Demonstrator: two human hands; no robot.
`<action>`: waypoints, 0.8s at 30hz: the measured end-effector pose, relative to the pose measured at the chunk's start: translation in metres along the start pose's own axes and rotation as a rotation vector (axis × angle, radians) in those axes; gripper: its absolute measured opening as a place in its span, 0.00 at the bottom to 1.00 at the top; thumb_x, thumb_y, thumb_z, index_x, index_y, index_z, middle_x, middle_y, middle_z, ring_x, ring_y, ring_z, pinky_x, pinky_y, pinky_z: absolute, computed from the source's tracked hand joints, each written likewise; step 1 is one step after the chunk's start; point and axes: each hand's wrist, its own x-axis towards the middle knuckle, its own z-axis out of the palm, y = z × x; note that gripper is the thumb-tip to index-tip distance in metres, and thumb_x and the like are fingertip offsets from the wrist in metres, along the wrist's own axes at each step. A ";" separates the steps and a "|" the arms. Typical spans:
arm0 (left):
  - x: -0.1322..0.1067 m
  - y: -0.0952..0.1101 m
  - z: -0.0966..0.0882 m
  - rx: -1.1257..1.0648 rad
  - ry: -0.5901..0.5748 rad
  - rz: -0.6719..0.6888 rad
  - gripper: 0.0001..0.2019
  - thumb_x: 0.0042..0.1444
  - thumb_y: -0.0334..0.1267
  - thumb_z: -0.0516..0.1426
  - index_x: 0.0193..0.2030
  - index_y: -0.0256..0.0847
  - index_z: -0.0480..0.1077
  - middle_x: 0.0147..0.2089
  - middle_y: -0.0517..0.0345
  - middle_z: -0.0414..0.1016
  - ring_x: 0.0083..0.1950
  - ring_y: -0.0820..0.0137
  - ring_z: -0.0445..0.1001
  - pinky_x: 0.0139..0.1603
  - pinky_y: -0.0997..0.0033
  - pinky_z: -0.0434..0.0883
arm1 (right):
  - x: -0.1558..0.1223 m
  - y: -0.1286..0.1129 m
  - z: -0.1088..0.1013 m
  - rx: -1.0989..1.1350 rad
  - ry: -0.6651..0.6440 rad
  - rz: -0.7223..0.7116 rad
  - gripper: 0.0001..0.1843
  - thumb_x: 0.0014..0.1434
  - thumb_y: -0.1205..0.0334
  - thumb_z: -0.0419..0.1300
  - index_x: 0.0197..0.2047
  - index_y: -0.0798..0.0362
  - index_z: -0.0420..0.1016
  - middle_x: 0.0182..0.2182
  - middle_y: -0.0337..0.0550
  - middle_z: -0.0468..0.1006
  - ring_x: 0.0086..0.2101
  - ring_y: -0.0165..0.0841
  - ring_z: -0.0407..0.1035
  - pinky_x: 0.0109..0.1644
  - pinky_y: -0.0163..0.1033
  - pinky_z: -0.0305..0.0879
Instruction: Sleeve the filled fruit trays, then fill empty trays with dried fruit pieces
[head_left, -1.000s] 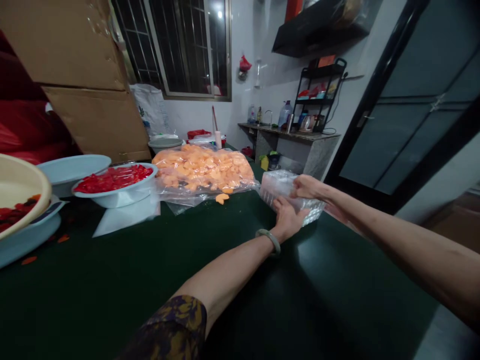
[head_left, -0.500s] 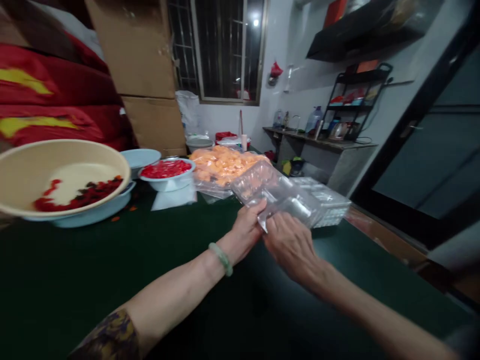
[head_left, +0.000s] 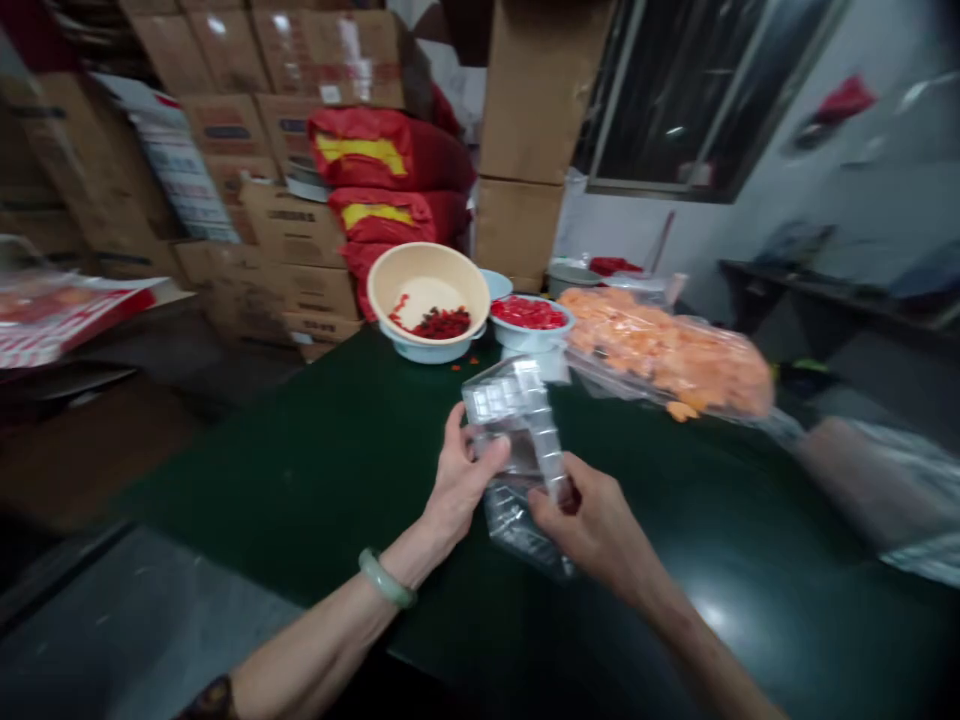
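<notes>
Both my hands hold a clear plastic compartment tray [head_left: 517,430] above the dark green table [head_left: 337,470]. My left hand [head_left: 465,480], with a green bangle on its wrist, grips the tray's left edge, thumb on top. Curled around the lower right edge of the tray is my right hand [head_left: 592,520]. The tray is tilted, its top end pointing away from me. A stack of more clear trays [head_left: 892,490] lies blurred at the right of the table.
A cream bowl [head_left: 427,285] with dark red pieces sits in a pale blue bowl at the table's far end. Beside it are a white bowl of red pieces [head_left: 531,318] and a bag of orange pieces [head_left: 667,350]. Cardboard boxes [head_left: 300,230] and red sacks [head_left: 375,160] stand behind.
I lifted one clear tray off the stack at the right and brought it toward me and to the left. The view swung left, so the boxes and sacks now show.
</notes>
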 end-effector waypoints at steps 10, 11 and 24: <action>-0.033 0.047 -0.104 -0.473 -0.076 -0.273 0.32 0.34 0.56 0.66 0.41 0.32 0.70 0.27 0.53 0.72 0.33 0.60 0.74 0.38 0.62 0.70 | 0.057 -0.083 0.100 0.398 -0.564 -0.102 0.18 0.44 0.54 0.64 0.22 0.53 0.58 0.15 0.28 0.55 0.18 0.22 0.48 0.21 0.30 0.44; -0.035 0.050 -0.109 -0.505 -0.082 -0.292 0.30 0.34 0.56 0.66 0.37 0.32 0.71 0.25 0.53 0.72 0.32 0.61 0.74 0.37 0.62 0.70 | 0.063 -0.088 0.105 0.443 -0.597 -0.094 0.18 0.44 0.54 0.65 0.22 0.53 0.59 0.14 0.28 0.55 0.18 0.21 0.48 0.21 0.30 0.43; -0.030 0.067 -0.145 -0.381 -0.117 -0.148 0.29 0.32 0.62 0.62 0.28 0.33 0.72 0.28 0.45 0.74 0.34 0.57 0.74 0.35 0.63 0.70 | 0.084 -0.120 0.139 0.513 -0.833 -0.100 0.18 0.54 0.50 0.59 0.23 0.54 0.62 0.14 0.31 0.62 0.16 0.20 0.53 0.18 0.28 0.47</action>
